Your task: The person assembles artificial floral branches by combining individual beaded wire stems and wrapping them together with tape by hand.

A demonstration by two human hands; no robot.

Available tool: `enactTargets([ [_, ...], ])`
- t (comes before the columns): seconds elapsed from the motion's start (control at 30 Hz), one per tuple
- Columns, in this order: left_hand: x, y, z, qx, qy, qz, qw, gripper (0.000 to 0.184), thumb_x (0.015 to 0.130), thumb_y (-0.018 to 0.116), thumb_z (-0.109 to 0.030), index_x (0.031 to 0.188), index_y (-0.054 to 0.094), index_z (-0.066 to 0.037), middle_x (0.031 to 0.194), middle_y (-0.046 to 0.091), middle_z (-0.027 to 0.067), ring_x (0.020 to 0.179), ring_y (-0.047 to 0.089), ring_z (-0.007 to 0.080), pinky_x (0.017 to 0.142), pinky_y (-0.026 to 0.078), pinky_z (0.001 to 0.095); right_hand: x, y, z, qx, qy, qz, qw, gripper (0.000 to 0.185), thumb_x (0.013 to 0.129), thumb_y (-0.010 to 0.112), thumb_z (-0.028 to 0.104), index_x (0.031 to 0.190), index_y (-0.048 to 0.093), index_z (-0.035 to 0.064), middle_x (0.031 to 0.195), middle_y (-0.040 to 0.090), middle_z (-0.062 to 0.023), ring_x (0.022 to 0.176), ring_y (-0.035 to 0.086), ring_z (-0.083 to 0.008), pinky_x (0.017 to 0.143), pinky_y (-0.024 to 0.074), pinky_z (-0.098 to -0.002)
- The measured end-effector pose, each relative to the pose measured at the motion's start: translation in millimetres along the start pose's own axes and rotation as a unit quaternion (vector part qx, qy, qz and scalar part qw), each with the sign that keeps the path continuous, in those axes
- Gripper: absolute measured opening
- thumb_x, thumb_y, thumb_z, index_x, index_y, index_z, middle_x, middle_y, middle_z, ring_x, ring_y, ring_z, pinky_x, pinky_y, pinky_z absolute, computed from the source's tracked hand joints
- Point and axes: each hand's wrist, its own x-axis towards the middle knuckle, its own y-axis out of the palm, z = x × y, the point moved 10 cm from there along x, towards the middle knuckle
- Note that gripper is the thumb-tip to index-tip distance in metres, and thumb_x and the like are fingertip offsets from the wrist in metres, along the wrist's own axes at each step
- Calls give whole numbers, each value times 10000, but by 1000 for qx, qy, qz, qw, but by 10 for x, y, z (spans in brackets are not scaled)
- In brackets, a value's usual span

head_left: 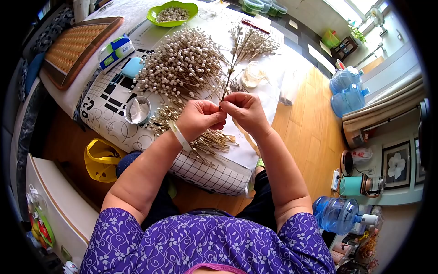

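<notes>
My left hand point(200, 118), with a pale band at its wrist, and my right hand point(242, 111) meet over the table. Both pinch the lower end of a thin dark branched stem point(232, 68), which stands up and away from me. Behind and left of them lies a big pile of stems with round whitish heads point(182, 59); its bare stalks point(210, 142) show beneath my left hand. A smaller bunch point(258, 44) lies behind the held stem. A roll of pale tape point(253, 74) sits just beyond my right hand.
On the table point(132, 130) are a green bowl of small beads point(172, 14), a tissue pack point(116, 52), a light blue case point(132, 67), a small tub point(137, 110) and a red phone point(255, 25). A yellow bag point(101, 160) hangs low left; water bottles point(349, 98) stand right.
</notes>
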Motion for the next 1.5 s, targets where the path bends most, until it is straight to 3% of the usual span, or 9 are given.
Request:
enactTargets([
  [0.1,1,-15,-235,65,52,-1,997,237,823,585,-125,1002,577,30,858,621,66,753,588,97,701,484,227,18,-10,5,-50,-2,3,999,87,727,600,65,712,621,-18,595,571,1,541,483,-35,487,406,-186],
  [0.17,24,-102,-224,33,53,-22,998,255,839,558,-113,1048,560,35,891,615,66,777,578,99,717,473,225,24,86,-120,-101,11,67,993,84,781,596,41,782,607,-42,694,596,-22,632,528,-57,567,438,-191],
  [0.27,59,-68,-146,13,88,-4,996,201,843,546,-78,1004,583,36,886,619,71,775,581,98,706,479,222,17,168,-27,-123,-16,65,990,89,753,616,50,774,619,-36,664,608,-45,603,527,-52,554,447,-202],
  [0.33,55,-187,-199,25,129,-59,990,146,830,557,-47,938,610,37,853,628,78,763,585,99,695,482,213,35,164,-47,-109,-39,57,992,86,723,644,60,754,631,-19,623,612,-64,561,512,-49,531,444,-222],
  [0.43,26,-272,-270,52,152,-95,982,119,810,584,-37,893,622,39,816,635,82,752,587,101,688,482,210,51,119,-127,-119,5,49,992,112,704,681,75,733,625,-17,595,600,-56,548,504,-45,511,435,-223],
  [0.6,26,-280,-291,51,138,-83,986,98,792,612,-48,844,628,33,795,637,81,725,588,100,677,485,215,35,186,-92,-146,17,78,986,47,753,637,18,741,611,-19,647,614,-29,602,550,-43,534,445,-181],
  [0.67,24,-267,-302,47,138,-78,986,90,785,622,-50,831,626,27,791,636,76,708,584,97,672,482,212,41,160,-105,-109,19,60,992,140,701,692,102,718,619,-16,555,576,-47,524,476,-33,484,420,-223],
  [1.2,15,-281,-357,50,175,-101,978,72,793,613,-52,834,613,7,779,630,61,708,577,91,668,473,206,16,125,11,-154,-22,1,988,143,705,682,125,705,625,-7,513,543,-54,473,448,-50,455,401,-238],
  [1.5,33,-310,-289,-3,147,-101,984,60,783,627,-60,765,581,-27,762,616,43,699,563,79,662,458,198,13,152,145,-211,-66,-10,975,144,672,677,121,673,608,-6,520,538,-104,443,485,-116,464,413,-261],
])
